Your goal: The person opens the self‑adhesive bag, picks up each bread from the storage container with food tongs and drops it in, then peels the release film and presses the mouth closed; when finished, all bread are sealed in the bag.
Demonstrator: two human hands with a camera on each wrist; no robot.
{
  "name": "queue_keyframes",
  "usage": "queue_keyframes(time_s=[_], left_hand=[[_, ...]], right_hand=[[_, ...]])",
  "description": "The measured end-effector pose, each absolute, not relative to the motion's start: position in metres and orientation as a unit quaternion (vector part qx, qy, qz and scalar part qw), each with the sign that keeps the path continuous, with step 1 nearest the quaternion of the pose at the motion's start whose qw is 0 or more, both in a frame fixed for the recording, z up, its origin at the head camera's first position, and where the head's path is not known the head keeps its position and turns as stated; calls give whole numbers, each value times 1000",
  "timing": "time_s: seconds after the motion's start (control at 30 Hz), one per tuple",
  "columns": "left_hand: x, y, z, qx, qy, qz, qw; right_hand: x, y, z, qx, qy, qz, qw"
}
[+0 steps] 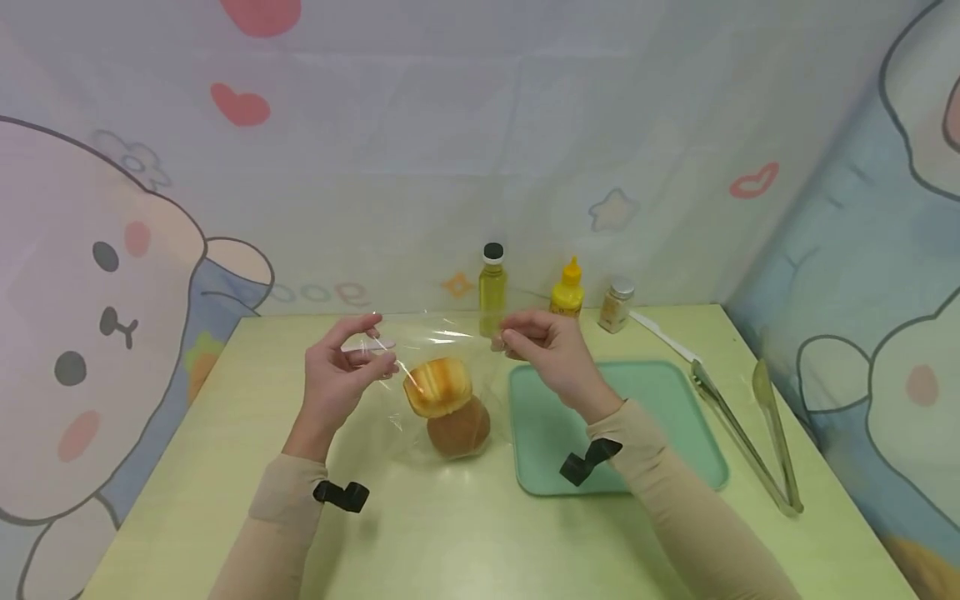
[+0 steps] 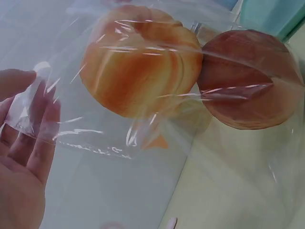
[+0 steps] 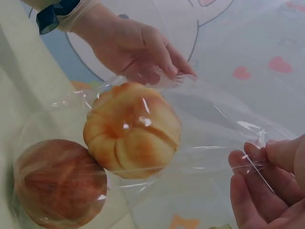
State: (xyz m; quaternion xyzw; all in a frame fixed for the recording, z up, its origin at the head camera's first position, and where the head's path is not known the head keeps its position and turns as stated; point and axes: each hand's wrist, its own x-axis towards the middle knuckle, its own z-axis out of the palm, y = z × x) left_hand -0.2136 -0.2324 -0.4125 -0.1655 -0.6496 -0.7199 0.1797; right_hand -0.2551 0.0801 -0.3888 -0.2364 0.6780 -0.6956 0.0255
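A clear plastic bag (image 1: 405, 433) is in front of me, with two breads inside. One is a golden, scored bun (image 1: 438, 387); the other is a round brown bun (image 1: 459, 429) touching it below. At the bag's upper left edge, my left hand (image 1: 341, 375) holds the film, thumb and index finger spread apart; the left wrist view shows the film over its fingers (image 2: 40, 119). My right hand (image 1: 551, 354) pinches the bag's upper right edge between thumb and fingertips, clearest in the right wrist view (image 3: 267, 176).
Right of the bag lies a green tray (image 1: 622, 487), beside metal tongs (image 1: 780, 450) and a white knife-like utensil (image 1: 663, 335). Behind stand an oil bottle (image 1: 492, 292), a yellow squeeze bottle (image 1: 567, 292) and a spice jar (image 1: 617, 306). A pale handle (image 1: 378, 344) shows behind my left hand.
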Motion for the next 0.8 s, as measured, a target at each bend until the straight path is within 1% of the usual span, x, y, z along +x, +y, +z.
queue_keyframes(time_s=[0.17, 0.33, 0.43, 0.53, 0.7, 0.77, 0.8], left_hand=[[-215, -232, -413, -142, -662, -699, 230], [-218, -230, -409, -147, -682, -668, 258], [-220, -228, -407, -147, -705, -634, 283], [-225, -224, -404, -158, -726, -574, 344], [-231, -207, -394, -214, -705, -472, 485], [-231, -196, -389, -249, -692, -439, 516], [-231, -190, -386, -269, -691, -422, 521]], right_hand=[[-256, 74, -390, -233, 683, -692, 18], [-256, 73, -388, -235, 692, -682, 14], [-257, 72, -388, -242, 692, -680, 10], [-258, 71, -389, -246, 685, -685, 12], [-257, 71, -388, -243, 682, -689, 16], [-255, 70, -388, -240, 684, -689, 17], [-255, 70, -388, -239, 684, -689, 16]])
